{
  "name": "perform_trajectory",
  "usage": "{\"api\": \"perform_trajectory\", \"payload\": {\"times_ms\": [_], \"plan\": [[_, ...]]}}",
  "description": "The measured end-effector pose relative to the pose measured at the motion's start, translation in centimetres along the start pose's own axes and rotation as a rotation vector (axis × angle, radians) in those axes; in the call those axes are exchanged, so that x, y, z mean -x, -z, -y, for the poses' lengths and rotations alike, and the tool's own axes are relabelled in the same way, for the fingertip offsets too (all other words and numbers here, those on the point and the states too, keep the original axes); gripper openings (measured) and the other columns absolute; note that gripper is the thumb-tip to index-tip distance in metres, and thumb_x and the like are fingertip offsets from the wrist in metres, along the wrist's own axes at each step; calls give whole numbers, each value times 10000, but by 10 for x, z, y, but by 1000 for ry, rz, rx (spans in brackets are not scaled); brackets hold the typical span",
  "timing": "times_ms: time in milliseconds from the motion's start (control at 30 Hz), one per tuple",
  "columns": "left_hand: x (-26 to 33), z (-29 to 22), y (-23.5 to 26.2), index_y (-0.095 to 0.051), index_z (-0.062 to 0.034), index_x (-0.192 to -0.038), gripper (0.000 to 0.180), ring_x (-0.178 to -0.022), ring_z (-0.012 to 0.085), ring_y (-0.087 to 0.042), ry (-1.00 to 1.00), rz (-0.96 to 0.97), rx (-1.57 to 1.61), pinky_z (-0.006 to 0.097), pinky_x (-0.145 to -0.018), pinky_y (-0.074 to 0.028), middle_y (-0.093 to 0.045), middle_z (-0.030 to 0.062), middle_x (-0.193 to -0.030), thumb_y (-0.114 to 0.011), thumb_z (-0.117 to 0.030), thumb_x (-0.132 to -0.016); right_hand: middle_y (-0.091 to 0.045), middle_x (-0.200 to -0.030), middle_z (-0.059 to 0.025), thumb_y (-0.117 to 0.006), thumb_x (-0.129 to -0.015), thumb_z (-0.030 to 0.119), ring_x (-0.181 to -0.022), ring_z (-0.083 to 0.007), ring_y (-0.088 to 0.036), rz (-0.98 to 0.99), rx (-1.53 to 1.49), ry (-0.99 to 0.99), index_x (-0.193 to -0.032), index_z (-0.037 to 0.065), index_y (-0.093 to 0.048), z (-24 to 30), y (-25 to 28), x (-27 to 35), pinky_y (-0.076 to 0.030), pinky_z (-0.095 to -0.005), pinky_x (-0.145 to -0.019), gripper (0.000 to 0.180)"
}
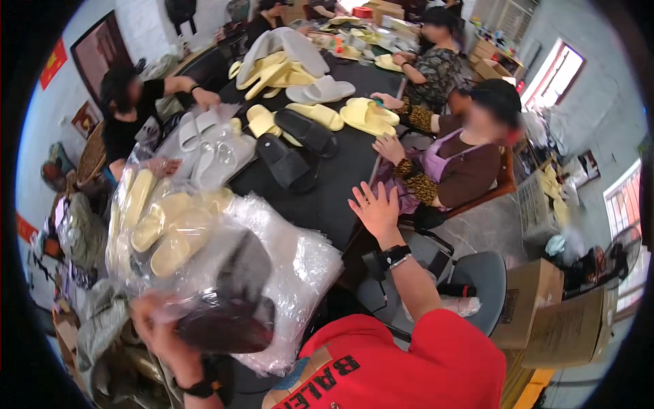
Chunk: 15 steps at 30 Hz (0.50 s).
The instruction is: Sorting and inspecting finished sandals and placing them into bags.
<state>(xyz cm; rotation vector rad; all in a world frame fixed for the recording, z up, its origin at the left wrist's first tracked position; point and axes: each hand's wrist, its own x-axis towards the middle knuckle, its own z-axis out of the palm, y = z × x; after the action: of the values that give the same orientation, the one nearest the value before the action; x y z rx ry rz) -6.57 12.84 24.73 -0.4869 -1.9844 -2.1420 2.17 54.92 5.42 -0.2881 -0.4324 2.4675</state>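
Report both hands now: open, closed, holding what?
Left hand: blurred, but appears closed on the dark slippers nearest the body.
Right hand: open and spread, holding nothing.

The person's left hand (158,326) is blurred, its grip unclear, beside equally blurred dark slippers (228,324). The top edge cuts off a distant co-worker (327,8).

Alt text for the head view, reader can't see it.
A person's blurred left hand holds dark slide sandals, apparently bagged, by a stack of clear plastic bags; the right hand is spread open near a black table. Yellow, gray and black slides lie across it, with other people around it.
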Motion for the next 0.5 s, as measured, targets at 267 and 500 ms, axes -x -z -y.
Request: {"api": "perform_trajectory", "payload": {"times_ms": [267,500], "plan": [[-53,4,-95,-405,-73,-735,182,-680,150,-522,-187,288,299,273,-668,-454,-487,67,-769,-538,50,-740,-483,-1254,-119,-346,-897,567,-1189,-350,-425,64,-78,54,-1429,306,-39,43,-1,-28,-320,-547,-984,668],[-35,47,-45,-595,-93,-821,222,-1030,236,-530,-52,1045,-430,476,-941,-284,-617,52,-897,-561,30,-639,-447,-1292,-113,-392,-912,498,-1126,-285,-478,-88,159,-89,-1422,185,-173,12,-4,-34,-368,-473,-962,637]]}}
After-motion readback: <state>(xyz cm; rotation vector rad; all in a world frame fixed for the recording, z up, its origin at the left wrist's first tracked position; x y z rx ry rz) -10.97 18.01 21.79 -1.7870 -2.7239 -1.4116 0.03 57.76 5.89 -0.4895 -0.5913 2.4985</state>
